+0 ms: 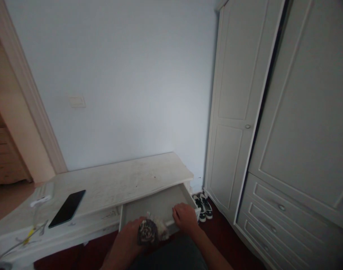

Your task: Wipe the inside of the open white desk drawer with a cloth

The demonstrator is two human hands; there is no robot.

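My left hand (pixel 129 240) is closed around a dark, patterned roll (pixel 147 231), whose round end shows a pale swirl. Crumpled clear plastic (pixel 161 228) juts out beside the roll; what the roll is made of I cannot make out. A drawer (pixel 149 204) stands pulled out from the white dresser (pixel 126 176), its visible grey bottom bare. Over the drawer's front edge, near its right corner, my right hand (pixel 185 217) is curled with bent fingers. The roll is above the drawer's front left part and hides some of it.
A dark tablet (pixel 67 208) lies on the dresser's left part, near a white box-like device (pixel 42 193) and a cable (pixel 12 245) with a yellow tag. Black-and-white sneakers (pixel 202 206) stand on the dark red floor between the dresser and the tall white wardrobe (pixel 230 150).
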